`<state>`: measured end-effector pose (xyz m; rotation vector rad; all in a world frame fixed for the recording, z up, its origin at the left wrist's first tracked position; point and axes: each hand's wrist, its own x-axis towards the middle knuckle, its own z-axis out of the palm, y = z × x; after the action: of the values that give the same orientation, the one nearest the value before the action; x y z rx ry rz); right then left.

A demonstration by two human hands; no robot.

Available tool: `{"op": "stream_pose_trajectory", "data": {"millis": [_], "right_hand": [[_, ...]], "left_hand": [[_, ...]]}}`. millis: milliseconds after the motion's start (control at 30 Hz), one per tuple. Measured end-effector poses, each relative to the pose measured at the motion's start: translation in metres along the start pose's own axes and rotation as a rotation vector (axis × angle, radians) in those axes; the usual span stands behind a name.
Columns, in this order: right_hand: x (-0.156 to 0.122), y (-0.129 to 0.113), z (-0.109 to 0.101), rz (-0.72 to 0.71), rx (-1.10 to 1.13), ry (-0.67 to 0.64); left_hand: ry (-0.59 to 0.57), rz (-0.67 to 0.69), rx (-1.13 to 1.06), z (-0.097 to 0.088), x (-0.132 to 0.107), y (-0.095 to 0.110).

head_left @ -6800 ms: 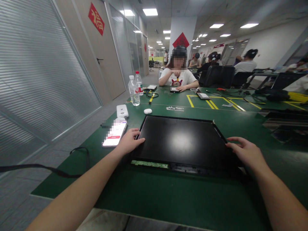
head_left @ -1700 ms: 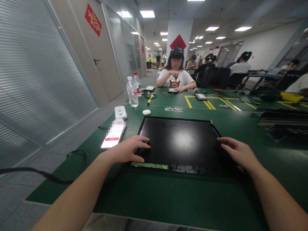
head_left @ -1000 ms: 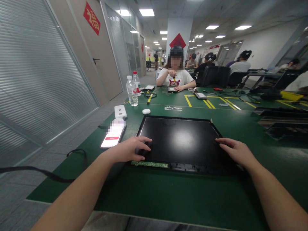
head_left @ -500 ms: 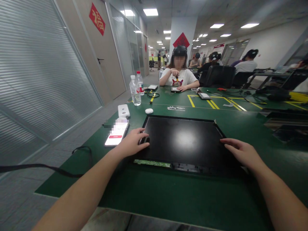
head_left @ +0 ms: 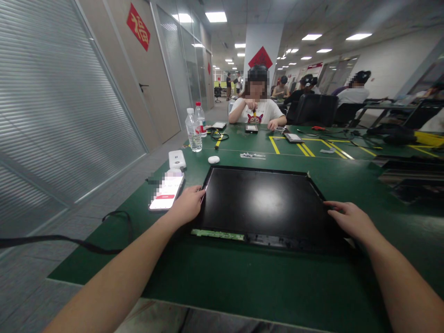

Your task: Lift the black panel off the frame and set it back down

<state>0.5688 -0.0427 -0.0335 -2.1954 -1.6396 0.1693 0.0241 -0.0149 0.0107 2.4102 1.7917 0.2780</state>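
Note:
A black screen panel [head_left: 243,212] lies face up in front of me, a bright reflection on its glass. Along its near edge runs a green circuit board strip [head_left: 218,235]. My left hand [head_left: 187,204] is closed on the panel's left edge, with some fingers hidden at the rim. On the opposite side, my right hand [head_left: 352,221] grips the right edge, fingertips against the frame.
Left of the panel lie a lit phone [head_left: 166,192] and a white power bank [head_left: 177,160]. A small white case [head_left: 214,159] and two water bottles [head_left: 194,132] stand beyond. Across the green table [head_left: 277,282], a co-worker [head_left: 258,111] sits by a small drive [head_left: 251,128].
My left hand has drawn back from over the glass to the left edge and closed there. The right hand has shifted slightly outward. The co-worker's hand has moved off the drive.

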Motion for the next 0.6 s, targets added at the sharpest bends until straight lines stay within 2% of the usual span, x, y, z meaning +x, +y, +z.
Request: {"op": "stream_pose_trajectory", "data": {"millis": [167, 333, 433, 600], "right_hand": [[0.002, 0.002, 0.002, -0.002, 0.022, -0.024], [0.004, 0.004, 0.002, 0.064, 0.137, -0.076], [0.003, 0.002, 0.000, 0.090, 0.191, -0.117], [0.001, -0.001, -0.002, 0.145, 0.174, -0.092]], "left_hand": [[0.031, 0.012, -0.112, 0.005, 0.004, -0.008], [0.055, 0.020, -0.153, 0.010, 0.007, -0.014], [0.049, 0.038, -0.165, 0.009, 0.007, -0.015], [0.020, 0.043, -0.174, 0.002, 0.004, -0.011]]}}
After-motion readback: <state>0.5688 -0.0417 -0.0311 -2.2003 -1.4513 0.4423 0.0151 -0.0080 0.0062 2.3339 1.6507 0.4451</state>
